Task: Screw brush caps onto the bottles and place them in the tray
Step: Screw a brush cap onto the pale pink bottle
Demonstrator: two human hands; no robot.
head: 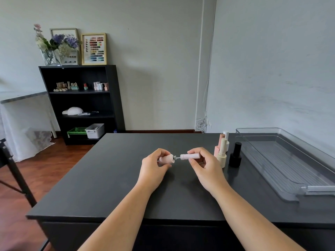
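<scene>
My left hand point(154, 168) grips a pale pink bottle point(168, 158) lying sideways, its threaded neck pointing right. My right hand point(204, 164) pinches a ribbed pink brush cap point(190, 156), also held sideways. The cap's thin brush stem reaches into the bottle's neck, and a small gap separates cap and bottle. Both are held just above the black table point(126, 187). To the right stand capped bottles: a cream one point(222, 153), a pink one point(218, 146), a white one point(226, 139) behind them and a black one point(235, 155). The clear plastic tray point(268, 171) lies at the right with nothing in it.
A black bookshelf point(116, 98) with more bottles, baskets and frames stands against the back wall at the left. A black stand leg point(18, 180) rises at the left of the table. The table's front edge runs just below my forearms.
</scene>
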